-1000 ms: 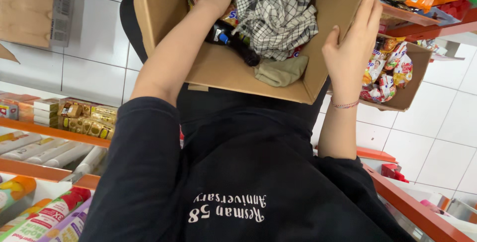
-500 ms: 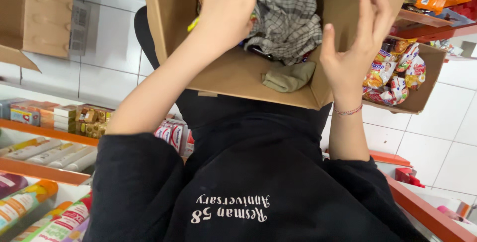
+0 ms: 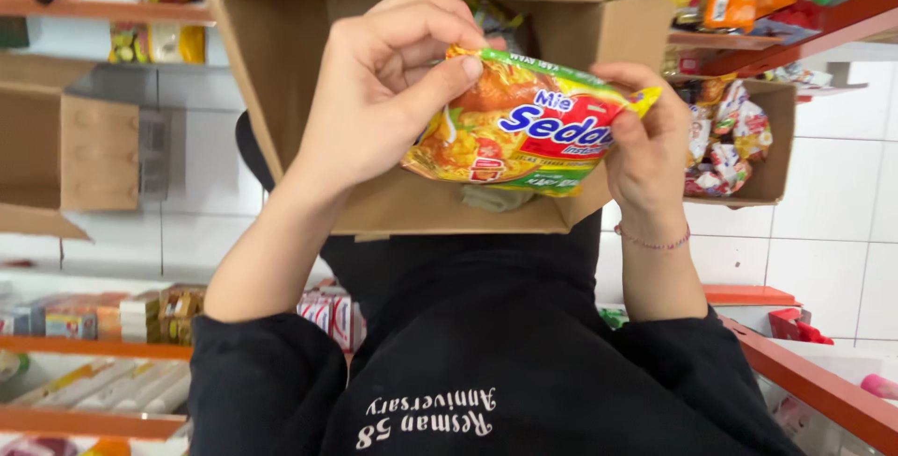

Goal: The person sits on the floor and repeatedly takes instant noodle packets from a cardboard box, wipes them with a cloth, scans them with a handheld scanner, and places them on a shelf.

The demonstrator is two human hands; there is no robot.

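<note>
One instant noodle packet (image 3: 524, 124), yellow, red and green, held crosswise in front of an open cardboard box (image 3: 281, 72). Left hand (image 3: 379, 91): grip closed on the packet's 9 o'clock end, thumb pressed on the front face. Right hand (image 3: 645, 143): grip closed on the 3 o'clock end; thin bracelet (image 3: 655, 243) at the wrist. Second cardboard box (image 3: 772, 133) of wrapped snacks at 3 o'clock. Orange shelf (image 3: 94, 348) with small cartons at 8 o'clock.

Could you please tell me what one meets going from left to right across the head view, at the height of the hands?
Side cardboard box → left hand → noodle packet → right hand → box of snack packets.
</note>
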